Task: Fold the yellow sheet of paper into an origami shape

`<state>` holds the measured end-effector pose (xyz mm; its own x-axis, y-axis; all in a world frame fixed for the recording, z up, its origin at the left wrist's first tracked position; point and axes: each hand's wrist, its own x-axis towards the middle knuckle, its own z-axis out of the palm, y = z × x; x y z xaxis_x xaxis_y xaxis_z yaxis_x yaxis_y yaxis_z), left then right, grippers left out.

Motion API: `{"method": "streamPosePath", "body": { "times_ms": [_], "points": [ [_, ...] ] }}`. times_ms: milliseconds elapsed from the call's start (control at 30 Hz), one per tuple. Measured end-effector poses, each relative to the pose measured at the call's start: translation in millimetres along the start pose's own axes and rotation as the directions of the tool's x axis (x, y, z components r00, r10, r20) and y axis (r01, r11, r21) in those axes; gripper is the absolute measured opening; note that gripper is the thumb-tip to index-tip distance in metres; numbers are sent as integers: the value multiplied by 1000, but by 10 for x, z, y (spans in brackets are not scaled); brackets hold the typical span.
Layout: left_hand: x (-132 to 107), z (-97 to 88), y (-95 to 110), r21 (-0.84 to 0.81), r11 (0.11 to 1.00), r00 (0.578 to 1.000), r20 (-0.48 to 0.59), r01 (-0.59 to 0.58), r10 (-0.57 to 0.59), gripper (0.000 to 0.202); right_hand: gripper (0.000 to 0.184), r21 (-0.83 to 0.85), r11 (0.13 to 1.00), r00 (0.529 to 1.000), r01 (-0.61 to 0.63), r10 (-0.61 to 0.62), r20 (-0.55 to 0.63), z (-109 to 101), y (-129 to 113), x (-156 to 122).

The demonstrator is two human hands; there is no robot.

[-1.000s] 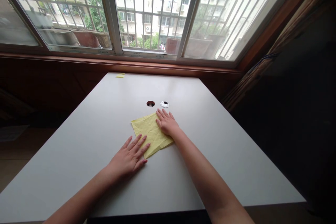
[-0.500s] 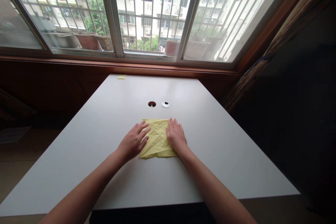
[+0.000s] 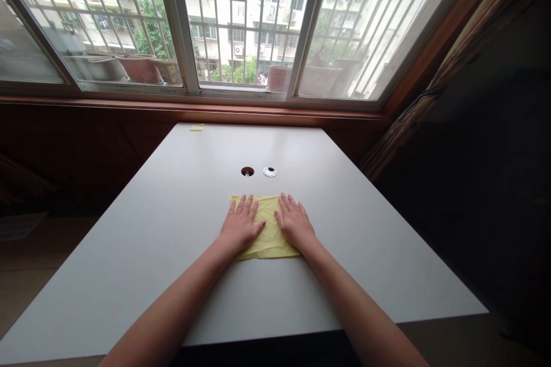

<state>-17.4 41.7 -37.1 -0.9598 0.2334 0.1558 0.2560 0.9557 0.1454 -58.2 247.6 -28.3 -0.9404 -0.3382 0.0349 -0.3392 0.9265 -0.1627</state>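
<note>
Paper [image 3: 268, 236] lies at the middle of the table [image 3: 163, 223], left hand [image 3: 240, 226] and right hand [image 3: 295, 223] both spread flat on it, palms down; creased sheet judged light, thin, tearable, apt to slide, so best pinched at a free corner.

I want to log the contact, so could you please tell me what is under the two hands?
The left hand and right hand lie flat, side by side, on a creased yellow sheet on the white table. The sheet's parts beneath the palms are hidden.
</note>
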Motion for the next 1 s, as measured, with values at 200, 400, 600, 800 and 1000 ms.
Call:
{"method": "streamPosePath", "body": {
  "times_ms": [200,400,600,800,1000],
  "points": [
    [-67,-82,-210,32,997,997,33,73,-74,74,58,42,997,998,61,-59,-29,-73,496,-101],
    [-338,-235,-1029,107,945,951,-17,308,-309,69,54,63,988,985,144,-137,-104,-145,866,-278],
    [-661,-602,-1835,131,948,943,-210,289,-258,53,52,63,984,974,165,-153,-168,-129,867,-311],
    [-700,-788,-1385,-65,981,940,-282,182,-193,41,49,70,984,964,165,-146,-220,-121,863,-306],
    [-637,-495,-640,-31,995,985,-142,97,-101,44,47,98,983,961,154,-127,-244,-130,852,-280]
  ]
}}
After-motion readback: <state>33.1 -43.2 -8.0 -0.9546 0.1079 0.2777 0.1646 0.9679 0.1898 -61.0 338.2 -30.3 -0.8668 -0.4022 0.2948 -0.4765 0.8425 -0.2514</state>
